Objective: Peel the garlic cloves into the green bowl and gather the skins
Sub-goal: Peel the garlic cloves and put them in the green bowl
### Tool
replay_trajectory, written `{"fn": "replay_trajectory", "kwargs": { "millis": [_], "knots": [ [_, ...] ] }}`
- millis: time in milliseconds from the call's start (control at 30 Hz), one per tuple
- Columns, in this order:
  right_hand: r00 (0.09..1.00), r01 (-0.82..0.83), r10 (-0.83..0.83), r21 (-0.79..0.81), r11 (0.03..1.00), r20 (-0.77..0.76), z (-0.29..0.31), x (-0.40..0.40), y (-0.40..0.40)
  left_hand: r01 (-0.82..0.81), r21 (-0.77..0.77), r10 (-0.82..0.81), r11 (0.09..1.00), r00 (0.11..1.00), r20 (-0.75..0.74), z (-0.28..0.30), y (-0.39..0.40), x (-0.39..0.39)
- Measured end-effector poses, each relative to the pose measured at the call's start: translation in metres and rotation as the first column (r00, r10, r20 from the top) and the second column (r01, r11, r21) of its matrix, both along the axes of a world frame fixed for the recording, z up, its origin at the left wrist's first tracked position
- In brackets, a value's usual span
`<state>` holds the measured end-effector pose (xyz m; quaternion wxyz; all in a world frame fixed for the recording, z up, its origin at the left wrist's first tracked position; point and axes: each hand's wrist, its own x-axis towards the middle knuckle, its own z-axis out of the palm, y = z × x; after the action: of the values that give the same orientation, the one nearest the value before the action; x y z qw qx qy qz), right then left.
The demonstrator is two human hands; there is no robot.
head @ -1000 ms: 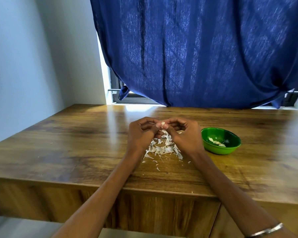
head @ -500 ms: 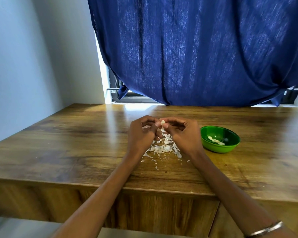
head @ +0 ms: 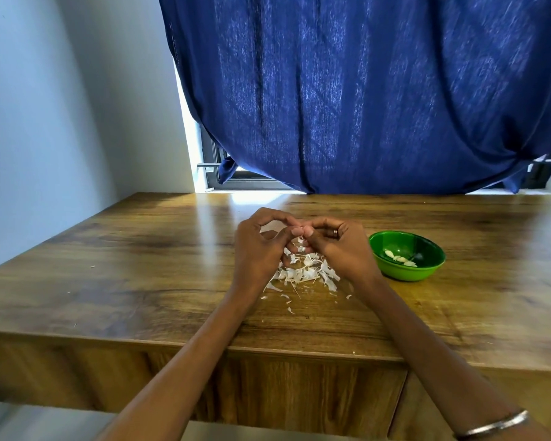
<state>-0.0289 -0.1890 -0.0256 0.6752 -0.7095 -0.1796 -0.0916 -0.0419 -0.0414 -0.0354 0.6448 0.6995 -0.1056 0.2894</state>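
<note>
Both hands meet over the middle of the wooden table (head: pixel 140 281). My left hand (head: pixel 258 249) and my right hand (head: pixel 341 249) have curled fingers, with thumbs touching at the tips. They pinch a small garlic clove (head: pixel 300 240) between them; most of it is hidden by the fingers. Below the hands lies a pile of white garlic skins (head: pixel 306 272), with a few flakes scattered toward the front edge. The green bowl (head: pixel 427 249) stands to the right of my right hand and holds several peeled cloves (head: pixel 398 257).
A dark blue curtain (head: pixel 363 90) hangs behind the table's far edge, over a window. A pale wall runs along the left side. Bare wood stretches left of the hands and beyond the bowl to the right.
The hands stay together over the pile; the fingers have shifted slightly around the clove, and a bit of white skin now hangs below the thumbs.
</note>
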Motion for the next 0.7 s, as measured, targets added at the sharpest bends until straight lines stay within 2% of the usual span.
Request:
{"fn": "replay_trajectory", "kwargs": {
  "millis": [133, 233, 433, 600, 700],
  "knots": [
    [0.978, -0.127, 0.142, 0.099, 0.987, -0.155, 0.0019, -0.0002, -0.0031, 0.026, 0.041, -0.027, 0.999, 1.0, 0.013, -0.0007, -0.0001, 0.0017],
    [0.966, -0.172, 0.195, 0.141, 0.975, -0.17, 0.0016, 0.0007, -0.0041, 0.052, 0.127, -0.057, 0.991, 0.997, 0.042, -0.002, 0.001, 0.0043],
    [0.965, -0.168, 0.193, 0.145, 0.975, -0.179, -0.0002, 0.0006, -0.0036, 0.027, 0.269, -0.052, 0.963, 0.995, 0.086, -0.0039, 0.0013, 0.0056],
    [0.943, -0.191, 0.256, 0.282, 0.94, -0.214, 0.0007, -0.0009, 0.0019, -0.028, 0.275, -0.018, 0.961, 0.986, 0.164, -0.0047, -0.0015, 0.0037],
    [0.93, -0.179, 0.288, 0.403, 0.897, -0.229, 0.0006, -0.0029, 0.0052, -0.059, 0.221, 0.015, 0.973, 0.98, 0.196, -0.004, -0.002, 0.0052]
  ]
}}
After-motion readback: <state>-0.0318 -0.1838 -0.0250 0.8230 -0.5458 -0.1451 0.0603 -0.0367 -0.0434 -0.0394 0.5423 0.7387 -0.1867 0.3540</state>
